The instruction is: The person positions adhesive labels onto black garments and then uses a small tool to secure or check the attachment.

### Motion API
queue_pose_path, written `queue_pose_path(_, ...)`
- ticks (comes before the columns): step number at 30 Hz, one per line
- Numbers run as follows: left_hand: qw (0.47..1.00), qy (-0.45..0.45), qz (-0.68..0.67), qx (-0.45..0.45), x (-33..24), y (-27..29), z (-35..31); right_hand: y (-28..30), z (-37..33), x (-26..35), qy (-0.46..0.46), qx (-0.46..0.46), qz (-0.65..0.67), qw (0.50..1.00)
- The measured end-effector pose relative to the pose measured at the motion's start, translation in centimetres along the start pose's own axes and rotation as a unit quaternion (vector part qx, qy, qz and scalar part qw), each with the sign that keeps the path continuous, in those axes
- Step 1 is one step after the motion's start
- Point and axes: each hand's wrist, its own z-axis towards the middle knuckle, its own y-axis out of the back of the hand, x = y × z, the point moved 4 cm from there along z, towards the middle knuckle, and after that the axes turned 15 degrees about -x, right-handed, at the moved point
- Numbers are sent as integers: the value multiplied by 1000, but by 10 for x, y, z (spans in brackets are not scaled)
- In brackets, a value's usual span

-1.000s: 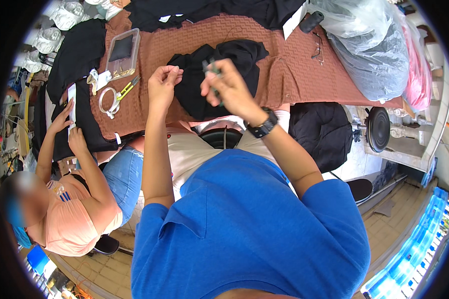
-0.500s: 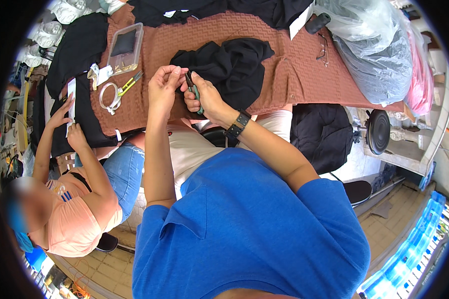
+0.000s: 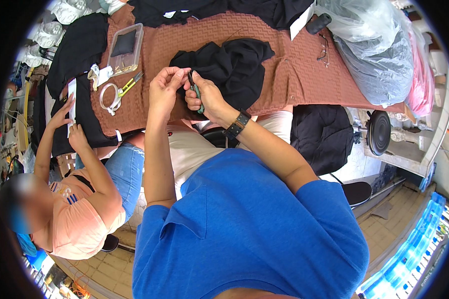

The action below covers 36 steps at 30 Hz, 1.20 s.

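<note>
My right hand (image 3: 205, 95) is wrapped round green-handled thread snips (image 3: 198, 93), whose dark blades point up and away from me. The fingers of my left hand (image 3: 165, 87) are pinched together right beside the blade tips. Whatever lies between them is too small to make out. Just beyond both hands a crumpled black garment (image 3: 234, 70) rests on the brown table cover (image 3: 264, 25). Left of my hands lie yellow-handled snips (image 3: 128, 85) and a clear ring-shaped item (image 3: 110, 98).
A clear plastic box (image 3: 139, 37) with a dark pad stands at the far left. Large clear bags (image 3: 379, 60) fill the table's right end, near eyeglasses (image 3: 324, 51) and a black spool (image 3: 318, 23). A co-worker's hands (image 3: 67, 117) handle a white strip on black cloth at left.
My two hands stay close together in nearly the same place, with the snips shifted only slightly. The co-worker at left has leaned a little.
</note>
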Motion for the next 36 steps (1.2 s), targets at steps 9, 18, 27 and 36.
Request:
queue_pose_path(9,1000,1,-8,-1,-2,-1,-3,-1,-2,1,7,11,17,1000)
queue_pose_path(18,1000,-7,4,-6,-2,-1,-3,-4,0,1,4,4,33,999)
queue_pose_path(27,1000,-8,25,-3,2,-1,0,-6,1,0,-15,1,61,998)
queue_pose_path(36,998,22,-34,-47,-5,0,4,15,-39,0,47,-13,-53,997)
